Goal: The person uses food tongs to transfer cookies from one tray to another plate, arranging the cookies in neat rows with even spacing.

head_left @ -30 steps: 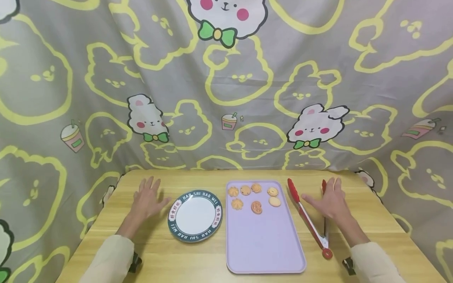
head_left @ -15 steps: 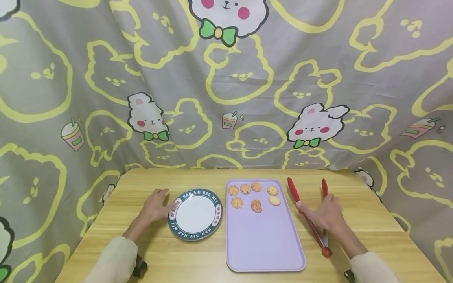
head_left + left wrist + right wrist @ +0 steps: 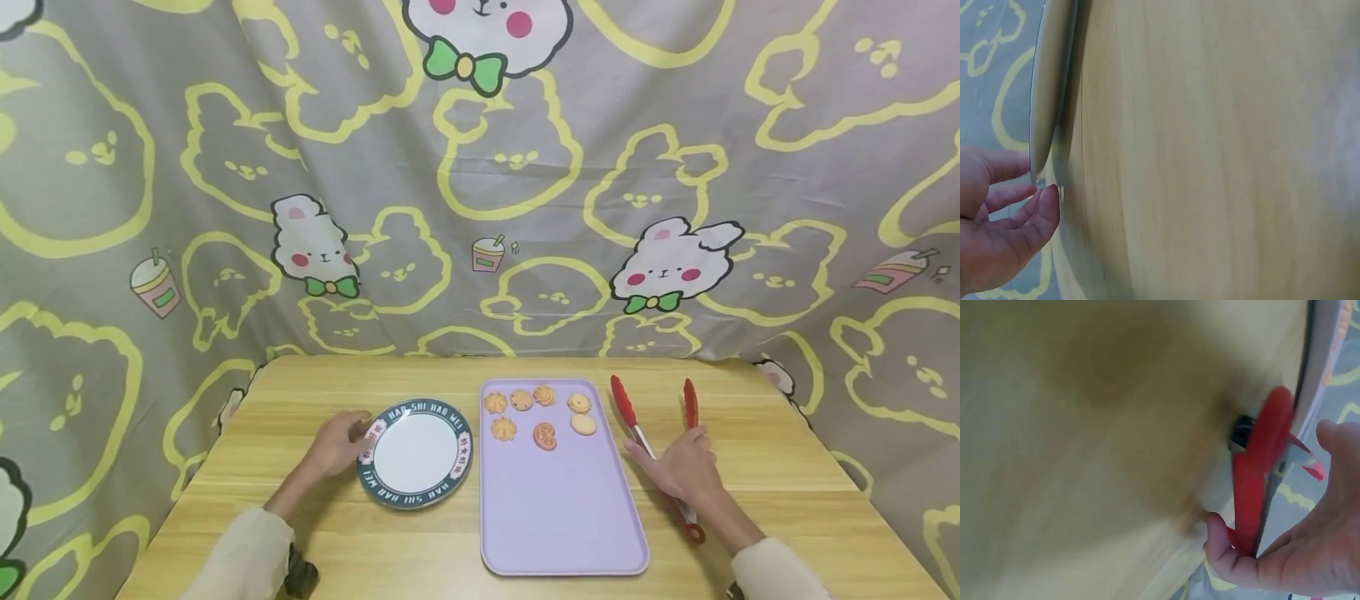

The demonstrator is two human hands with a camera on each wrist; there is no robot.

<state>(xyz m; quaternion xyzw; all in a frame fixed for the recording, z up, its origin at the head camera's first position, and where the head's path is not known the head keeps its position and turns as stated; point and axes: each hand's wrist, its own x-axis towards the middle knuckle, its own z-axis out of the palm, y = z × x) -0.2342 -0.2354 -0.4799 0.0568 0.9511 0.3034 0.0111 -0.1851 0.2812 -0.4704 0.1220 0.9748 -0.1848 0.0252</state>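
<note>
A round white plate (image 3: pixel 414 454) with a dark green lettered rim lies left of a lilac tray. My left hand (image 3: pixel 339 443) is at its left rim; in the left wrist view, the plate's edge (image 3: pixel 1047 94) sits between my thumb and curled fingers (image 3: pixel 1047 212). Red-handled metal tongs (image 3: pixel 624 403) lie spread to the right of the tray. My right hand (image 3: pixel 686 467) reaches across both tong arms, fingers (image 3: pixel 1219 540) curled at the red part of one arm (image 3: pixel 1249 494). The thumb (image 3: pixel 1329 440) stands apart on the other side.
The lilac tray (image 3: pixel 558 508) lies between plate and tongs. Several cookies (image 3: pixel 503 429) are spread over its far half, including a pretzel-shaped one (image 3: pixel 544 436). A patterned curtain (image 3: pixel 517 167) hangs behind the wooden table (image 3: pixel 420 550).
My left hand has come down to the plate's rim, its fingers curling in. The right hand has moved down and nearer along the tongs. Plate, tray and cookies stay put.
</note>
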